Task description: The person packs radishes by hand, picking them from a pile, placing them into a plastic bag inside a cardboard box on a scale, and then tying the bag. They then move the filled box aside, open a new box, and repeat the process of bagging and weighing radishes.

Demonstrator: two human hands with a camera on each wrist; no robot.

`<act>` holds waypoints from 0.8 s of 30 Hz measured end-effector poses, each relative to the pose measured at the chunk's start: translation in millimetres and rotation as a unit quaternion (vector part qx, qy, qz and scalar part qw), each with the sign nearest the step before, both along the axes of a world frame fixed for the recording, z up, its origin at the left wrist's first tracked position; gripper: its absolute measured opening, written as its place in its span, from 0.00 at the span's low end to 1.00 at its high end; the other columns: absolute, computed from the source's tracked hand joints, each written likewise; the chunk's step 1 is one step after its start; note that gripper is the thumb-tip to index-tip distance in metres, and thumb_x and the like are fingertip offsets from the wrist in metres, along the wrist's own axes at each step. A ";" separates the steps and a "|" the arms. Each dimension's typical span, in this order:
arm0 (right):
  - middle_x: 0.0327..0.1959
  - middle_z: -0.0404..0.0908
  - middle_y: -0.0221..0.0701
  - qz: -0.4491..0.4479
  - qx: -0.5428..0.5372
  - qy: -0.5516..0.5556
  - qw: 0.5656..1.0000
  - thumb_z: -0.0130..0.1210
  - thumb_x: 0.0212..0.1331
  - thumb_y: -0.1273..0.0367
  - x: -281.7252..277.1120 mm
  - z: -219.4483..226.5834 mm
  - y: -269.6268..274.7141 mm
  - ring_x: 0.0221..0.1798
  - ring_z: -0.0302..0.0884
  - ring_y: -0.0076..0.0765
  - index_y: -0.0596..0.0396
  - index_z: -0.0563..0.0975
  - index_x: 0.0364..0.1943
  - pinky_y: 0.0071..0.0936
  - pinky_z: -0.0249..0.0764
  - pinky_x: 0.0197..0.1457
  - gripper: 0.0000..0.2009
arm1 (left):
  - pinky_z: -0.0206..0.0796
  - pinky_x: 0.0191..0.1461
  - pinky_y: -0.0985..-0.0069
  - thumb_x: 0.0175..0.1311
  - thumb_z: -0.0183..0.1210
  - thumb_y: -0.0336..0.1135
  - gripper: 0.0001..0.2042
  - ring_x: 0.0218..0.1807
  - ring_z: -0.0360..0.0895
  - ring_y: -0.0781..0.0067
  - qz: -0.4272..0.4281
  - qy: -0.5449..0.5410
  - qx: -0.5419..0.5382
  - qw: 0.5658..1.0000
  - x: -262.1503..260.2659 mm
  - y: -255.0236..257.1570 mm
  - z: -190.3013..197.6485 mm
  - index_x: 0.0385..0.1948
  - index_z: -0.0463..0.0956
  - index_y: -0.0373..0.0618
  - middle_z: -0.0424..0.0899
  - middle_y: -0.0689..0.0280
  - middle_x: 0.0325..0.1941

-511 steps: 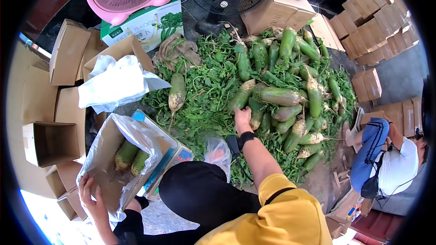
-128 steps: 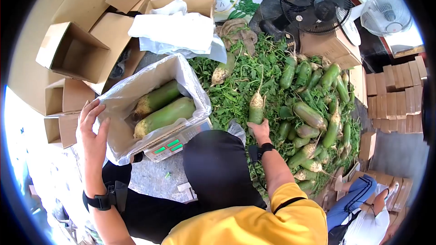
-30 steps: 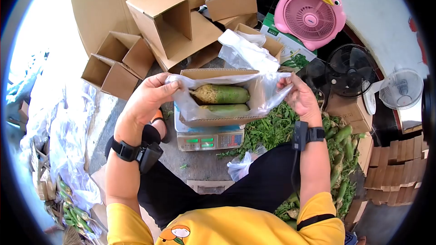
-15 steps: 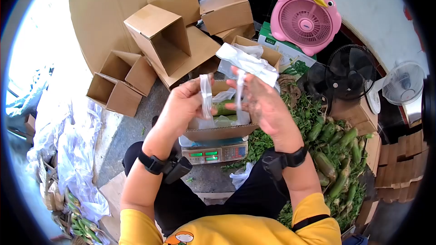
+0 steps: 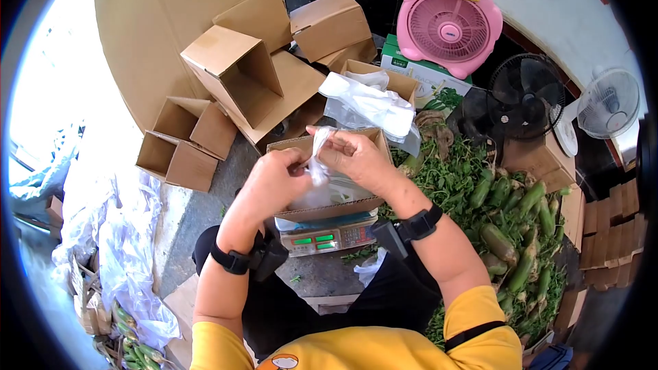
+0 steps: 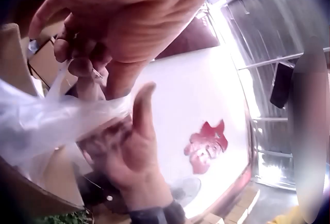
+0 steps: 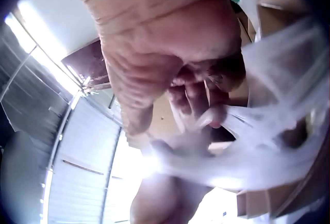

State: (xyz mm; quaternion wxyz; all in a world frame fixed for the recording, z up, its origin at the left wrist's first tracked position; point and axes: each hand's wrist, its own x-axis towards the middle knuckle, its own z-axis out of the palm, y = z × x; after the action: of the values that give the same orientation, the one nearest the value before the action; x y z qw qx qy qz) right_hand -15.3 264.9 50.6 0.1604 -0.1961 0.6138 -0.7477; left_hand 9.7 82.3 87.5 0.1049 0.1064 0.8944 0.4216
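Note:
A clear plastic bag (image 5: pixel 319 175) lines a cardboard box (image 5: pixel 329 211), its neck gathered and crossed above the opening. My left hand (image 5: pixel 277 179) pinches one end of the neck; in the left wrist view its curled fingers are around the film. From the other side my right hand (image 5: pixel 360 157) holds the opposite end, close by; the right wrist view shows the plastic (image 7: pixel 221 154) stretched between both hands. Large green radishes seen in the box earlier are hidden under the film. Beneath the box is a digital scale (image 5: pixel 329 238) with lit green displays.
Folded white plastic bags (image 5: pixel 370 103) lie over another box behind. Empty cartons (image 5: pixel 233 72) stand at back left. To the right, radishes (image 5: pixel 500 243) lie on green leaves (image 5: pixel 445 192), with a black fan (image 5: pixel 528 96) and a pink fan (image 5: pixel 452 27) beyond.
A radish was gripped in my right hand seconds ago. Since then both hands lifted the bag's sides, brought the ends together over the box and crossed them into a twisted neck.

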 end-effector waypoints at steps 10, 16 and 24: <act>0.27 0.80 0.38 0.054 0.467 0.044 0.882 0.51 0.51 0.68 6.3 -7.7 46.6 0.32 0.78 0.37 0.47 0.80 0.39 0.33 0.72 0.36 0.11 | 0.71 0.40 0.66 0.52 0.56 0.37 0.10 0.32 0.80 0.55 0.138 0.081 -0.194 0.968 -41.2 -0.8 -65.9 0.29 0.81 0.42 0.81 0.53 0.30; 0.26 0.78 0.37 0.005 0.506 0.285 0.814 0.50 0.45 0.72 21.3 -32.4 76.0 0.33 0.75 0.50 0.52 0.79 0.24 0.41 0.70 0.36 0.05 | 0.75 0.39 0.72 0.55 0.53 0.32 0.08 0.38 0.83 0.64 -0.014 0.043 -0.534 0.845 -46.7 25.7 -94.1 0.29 0.83 0.48 0.84 0.63 0.34; 0.22 0.80 0.29 -0.037 0.112 -0.199 0.973 0.46 0.46 0.78 10.7 -21.5 95.3 0.26 0.75 0.22 0.53 0.81 0.26 0.20 0.64 0.26 0.10 | 0.75 0.41 0.73 0.56 0.52 0.34 0.09 0.41 0.81 0.61 0.087 -0.013 -0.412 0.907 -50.7 25.7 -76.3 0.31 0.82 0.46 0.83 0.58 0.37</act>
State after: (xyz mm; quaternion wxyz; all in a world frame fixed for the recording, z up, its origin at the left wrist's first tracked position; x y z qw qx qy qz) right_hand -4.6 360.2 29.1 0.2726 -0.0010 0.6565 -0.7033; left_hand -41.0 108.0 11.1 0.1138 -0.0300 0.9927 0.0249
